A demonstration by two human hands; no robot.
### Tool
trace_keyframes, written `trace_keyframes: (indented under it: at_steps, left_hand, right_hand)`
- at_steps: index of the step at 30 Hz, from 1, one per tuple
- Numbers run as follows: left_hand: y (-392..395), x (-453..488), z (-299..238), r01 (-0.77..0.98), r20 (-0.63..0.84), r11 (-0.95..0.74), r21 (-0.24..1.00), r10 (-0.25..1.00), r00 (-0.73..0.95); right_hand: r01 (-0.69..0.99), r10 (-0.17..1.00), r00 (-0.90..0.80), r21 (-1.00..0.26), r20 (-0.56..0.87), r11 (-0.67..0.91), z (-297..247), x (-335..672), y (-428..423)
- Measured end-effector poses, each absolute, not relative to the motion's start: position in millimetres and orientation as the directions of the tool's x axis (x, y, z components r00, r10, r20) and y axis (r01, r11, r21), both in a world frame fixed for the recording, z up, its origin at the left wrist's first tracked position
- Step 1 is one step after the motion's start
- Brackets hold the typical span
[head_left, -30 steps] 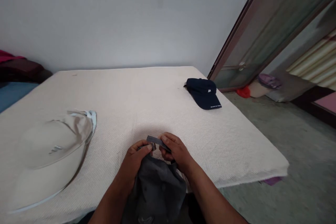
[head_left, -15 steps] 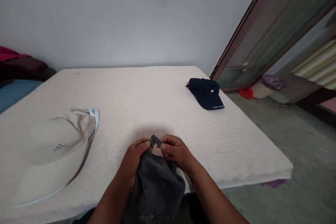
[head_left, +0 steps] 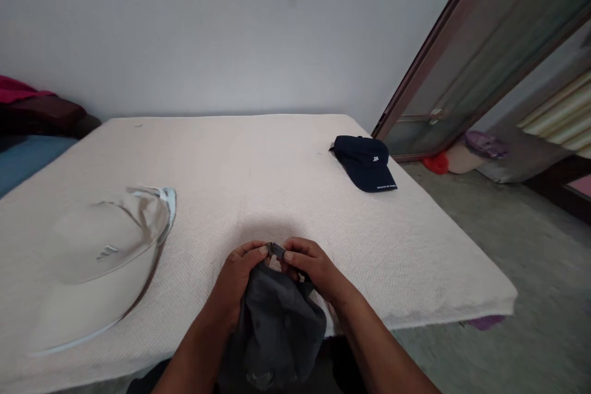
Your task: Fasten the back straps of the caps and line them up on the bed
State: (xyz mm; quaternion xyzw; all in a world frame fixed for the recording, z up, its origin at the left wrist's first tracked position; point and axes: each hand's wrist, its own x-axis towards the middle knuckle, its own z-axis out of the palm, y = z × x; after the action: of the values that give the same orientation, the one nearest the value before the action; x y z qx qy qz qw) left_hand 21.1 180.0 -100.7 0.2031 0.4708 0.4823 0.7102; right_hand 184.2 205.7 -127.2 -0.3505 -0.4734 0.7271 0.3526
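A dark grey cap (head_left: 277, 326) lies at the near edge of the white mattress (head_left: 258, 166), partly over my lap. Both my hands pinch its back strap (head_left: 276, 250). My left hand (head_left: 237, 280) grips the cap's rear edge with thumb and fingers closed. Just to its right, my right hand (head_left: 309, 268) pinches the strap's end, fingers curled. The two hands nearly touch at the strap.
A beige wide-brimmed hat (head_left: 99, 258) lies on the mattress at the left. A navy cap (head_left: 364, 162) sits near the far right corner. Dark and red bedding (head_left: 37, 114) is at the far left. A glass door (head_left: 480, 43) and concrete floor (head_left: 508, 271) are on the right.
The strap stuck out flat between my fingers a second ago; now it is pulled in short and my hands have closed together over it.
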Motion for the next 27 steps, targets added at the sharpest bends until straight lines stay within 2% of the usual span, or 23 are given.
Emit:
trace_keyframes:
  at_steps: [4, 7, 14, 17, 27]
  left_hand:
    - [180, 23, -103, -0.431, -0.489, 0.466, 0.773, 0.870, 0.064]
    - [179, 24, -105, -0.365, -0.493, 0.473, 0.802, 0.869, 0.043]
    - [178, 26, -110, -0.369, -0.486, 0.479, 0.797, 0.870, 0.081]
    - [178, 26, -111, -0.382, -0.472, 0.478, 0.791, 0.874, 0.115]
    - [178, 26, -111, -0.424, -0.484, 0.502, 0.754, 0.861, 0.158]
  right_hand:
    - [-0.130, 0.912, -0.402, -0.981, -0.082, -0.145, -127, 183, 206]
    - [-0.115, 0.934, -0.350, -0.987, -0.067, -0.114, -129, 182, 207]
    - [-0.276, 0.908, -0.369, -0.909, -0.199, -0.311, -130, 181, 205]
    - [-0.288, 0.886, -0.400, -0.886, -0.234, -0.364, -131, 181, 204]
    - [-0.312, 0.824, -0.520, -0.848, -0.225, -0.428, -132, 184, 204]
